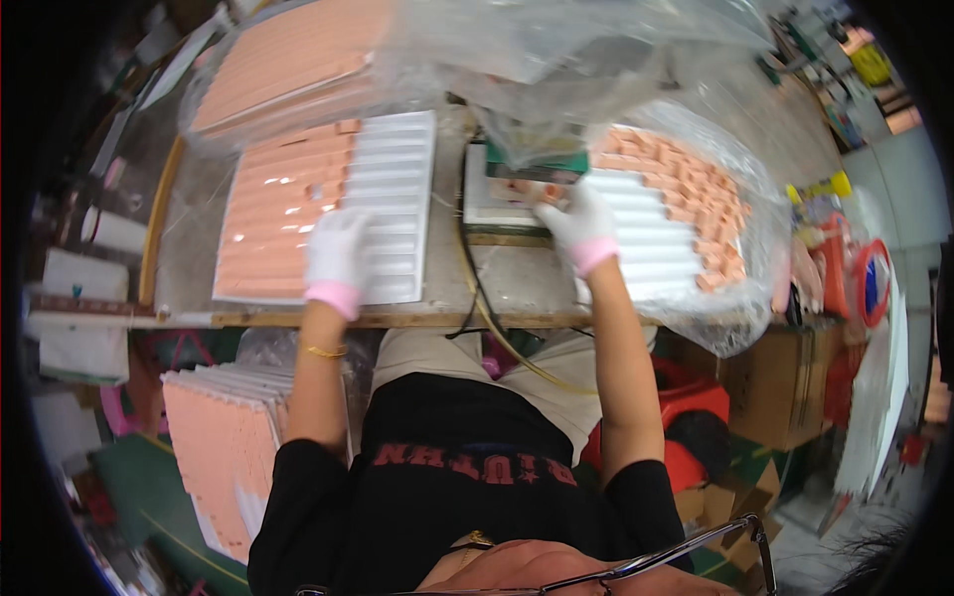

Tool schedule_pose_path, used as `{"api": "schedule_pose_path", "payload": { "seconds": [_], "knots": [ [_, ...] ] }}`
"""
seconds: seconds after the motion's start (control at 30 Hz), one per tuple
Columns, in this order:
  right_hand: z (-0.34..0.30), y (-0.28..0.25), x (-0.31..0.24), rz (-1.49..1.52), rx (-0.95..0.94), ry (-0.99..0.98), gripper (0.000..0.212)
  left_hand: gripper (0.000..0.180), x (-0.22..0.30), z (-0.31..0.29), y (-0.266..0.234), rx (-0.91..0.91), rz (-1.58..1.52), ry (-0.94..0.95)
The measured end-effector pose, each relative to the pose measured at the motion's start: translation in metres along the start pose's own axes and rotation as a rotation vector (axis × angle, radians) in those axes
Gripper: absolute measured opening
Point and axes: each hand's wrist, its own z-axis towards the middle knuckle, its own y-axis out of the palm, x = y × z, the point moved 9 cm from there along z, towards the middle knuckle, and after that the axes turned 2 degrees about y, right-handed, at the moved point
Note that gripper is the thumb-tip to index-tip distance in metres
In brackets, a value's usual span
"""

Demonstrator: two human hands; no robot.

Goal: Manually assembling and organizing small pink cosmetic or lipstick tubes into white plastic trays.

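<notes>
My left hand (338, 253), in a white glove with a pink cuff, is over the left white ridged tray (396, 199). It is at the border between the bare ridges and rows of peach-coloured pieces (273, 223); blur hides its fingers. My right hand (581, 221), gloved alike, reaches to the front of a small bench device with a green upper part (537, 164). The thumb points toward the device's pale base (497, 211). Whether anything lies between those fingertips is too blurred to tell. Clear plastic sheeting partly covers the device.
At the right, another white tray (646, 233) holds loose peach blocks (696, 194) in plastic wrap. A bagged stack of peach sheets (288, 65) lies at the back left. A yellowish hose (477, 293) crosses the table edge (397, 320). More stacked sheets (224, 437) stand below, left.
</notes>
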Motion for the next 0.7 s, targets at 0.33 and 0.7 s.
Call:
{"api": "schedule_pose_path", "payload": {
  "seconds": [0.33, 0.7],
  "knots": [
    [-0.004, -0.027, -0.003, -0.115, 0.188, -0.083, 0.044, 0.020, -0.063, -0.016, 0.024, -0.153, 0.356, -0.081],
    [-0.092, -0.183, 0.197, -0.684, 0.035, 0.592, 0.042, 0.029, 0.006, -0.010, 0.023, 0.000, -0.808, -0.171]
  ]
}}
